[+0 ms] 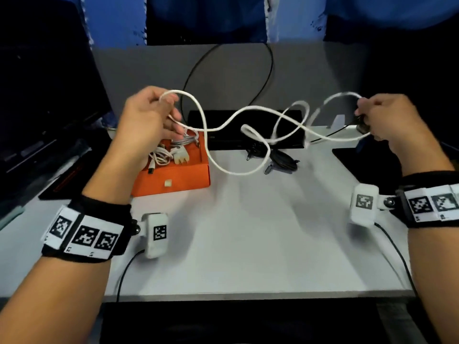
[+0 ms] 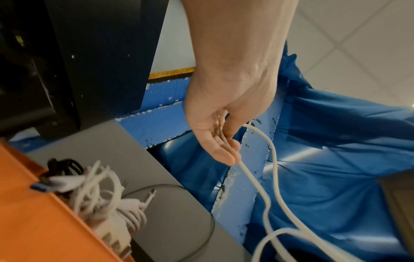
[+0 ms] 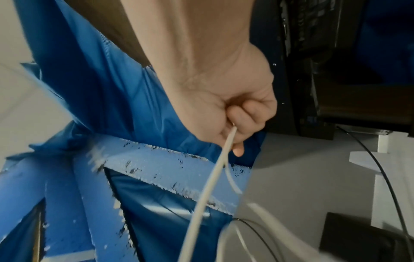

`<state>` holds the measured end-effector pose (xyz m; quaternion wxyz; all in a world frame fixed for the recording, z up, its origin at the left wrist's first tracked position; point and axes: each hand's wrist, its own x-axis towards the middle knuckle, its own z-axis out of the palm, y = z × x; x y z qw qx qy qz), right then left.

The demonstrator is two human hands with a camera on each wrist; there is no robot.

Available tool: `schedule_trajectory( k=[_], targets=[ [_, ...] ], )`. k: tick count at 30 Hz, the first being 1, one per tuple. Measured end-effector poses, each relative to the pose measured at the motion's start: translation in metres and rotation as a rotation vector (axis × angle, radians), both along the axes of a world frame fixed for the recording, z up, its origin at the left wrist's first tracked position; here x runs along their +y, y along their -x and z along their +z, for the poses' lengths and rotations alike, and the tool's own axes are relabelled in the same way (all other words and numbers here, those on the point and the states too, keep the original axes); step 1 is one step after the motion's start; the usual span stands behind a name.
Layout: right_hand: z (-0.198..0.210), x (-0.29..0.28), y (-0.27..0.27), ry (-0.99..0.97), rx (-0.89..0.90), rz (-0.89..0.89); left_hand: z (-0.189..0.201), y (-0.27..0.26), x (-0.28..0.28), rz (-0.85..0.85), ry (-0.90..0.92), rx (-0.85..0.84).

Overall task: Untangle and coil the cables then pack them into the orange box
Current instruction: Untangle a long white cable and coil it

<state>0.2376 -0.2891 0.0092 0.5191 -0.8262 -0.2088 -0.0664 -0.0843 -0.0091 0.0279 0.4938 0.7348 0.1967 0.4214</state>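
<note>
A long white cable (image 1: 244, 114) hangs in loose loops above the table between my two hands. My left hand (image 1: 151, 112) holds one end of it over the orange box (image 1: 173, 178), fingers curled round a small loop; the left wrist view shows the cable (image 2: 262, 193) running out past the fingertips (image 2: 226, 156). My right hand (image 1: 380, 115) grips the other end in a fist, and the right wrist view has the cable (image 3: 210, 182) leaving that fist (image 3: 237, 127). The box holds several coiled white cables (image 1: 171, 151) and a white plug.
A coiled black cable (image 1: 280, 158) lies on the white table (image 1: 248, 232) behind the hanging loop. A black flat device (image 1: 250, 140) sits at the back, a thin black wire (image 1: 223, 70) loops on the grey panel. Dark equipment stands at the left and right edges.
</note>
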Motion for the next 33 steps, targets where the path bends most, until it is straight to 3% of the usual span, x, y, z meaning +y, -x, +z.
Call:
schedule_trajectory(
  k=[4,6,8,11,13,15,18,23,27,30,33],
  targets=[
    [-0.005,0.001,0.006,0.162,0.056,0.103,-0.002,-0.004,-0.016,-0.153,-0.037,0.151],
    [-0.001,0.003,0.015,0.326,-0.018,0.081,-0.004,-0.005,-0.024,-0.199,-0.070,0.186],
    [0.008,0.009,0.033,0.522,-0.201,0.001,-0.004,-0.007,-0.032,-0.231,-0.080,0.156],
    [0.026,0.022,0.063,0.416,-0.278,0.042,-0.002,-0.006,-0.042,-0.304,-0.150,0.186],
    [0.028,0.027,0.070,0.485,-0.272,0.065,-0.001,-0.002,-0.043,-0.328,-0.232,0.268],
    [0.019,0.026,0.065,0.690,-0.153,0.120,-0.001,0.003,-0.042,-0.336,-0.261,0.303],
    [-0.005,0.031,0.059,0.872,0.097,0.307,0.001,0.005,-0.042,-0.331,-0.240,0.224],
    [-0.018,0.053,0.092,0.738,0.211,0.765,0.003,0.003,-0.053,-0.399,-0.178,0.033],
    [-0.006,0.058,0.134,0.341,0.272,1.112,-0.005,-0.005,-0.070,-0.423,-0.239,0.038],
    [0.012,0.050,0.153,0.210,0.333,1.226,-0.008,-0.009,-0.076,-0.437,-0.263,0.004],
    [0.019,0.049,0.169,0.199,0.291,1.164,-0.010,-0.011,-0.078,-0.389,-0.367,-0.029]
  ],
)
